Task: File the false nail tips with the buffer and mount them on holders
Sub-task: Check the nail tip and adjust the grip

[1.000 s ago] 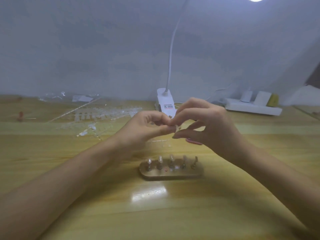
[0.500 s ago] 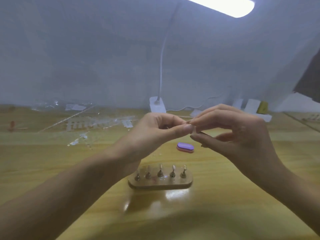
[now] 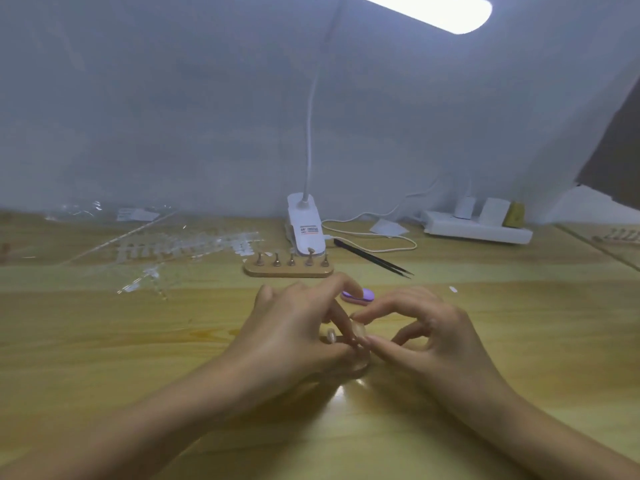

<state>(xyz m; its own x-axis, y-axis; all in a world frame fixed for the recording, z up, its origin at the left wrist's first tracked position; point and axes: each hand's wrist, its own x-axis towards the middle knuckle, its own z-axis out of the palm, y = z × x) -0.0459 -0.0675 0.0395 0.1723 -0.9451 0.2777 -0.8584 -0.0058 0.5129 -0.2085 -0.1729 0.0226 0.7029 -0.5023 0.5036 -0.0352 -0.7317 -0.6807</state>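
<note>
A clear false nail tip (image 3: pixel 358 329) is pinched between the thumb and forefinger of my right hand (image 3: pixel 429 337), low over the table. My left hand (image 3: pixel 294 327) meets it from the left. Its forefinger and thumb close round a holder peg just under the tip. Both hands hide most of the wooden holder base (image 3: pixel 361 366) below them. One peg with a mounted tip (image 3: pixel 331 336) shows between my left fingers. The purple buffer (image 3: pixel 358 294) lies on the table just behind my hands, untouched.
A second wooden holder base (image 3: pixel 288 269) with several pegs stands further back by the white lamp clip (image 3: pixel 306 225). Black tweezers (image 3: pixel 372 258) lie to its right. Clear nail-tip sheets (image 3: pixel 187 247) spread at back left. A white power strip (image 3: pixel 478 230) sits at back right.
Both hands came down from in front of me to the holder base on the table, still pinching the tip. The view tilted, and the second base and tweezers now show.
</note>
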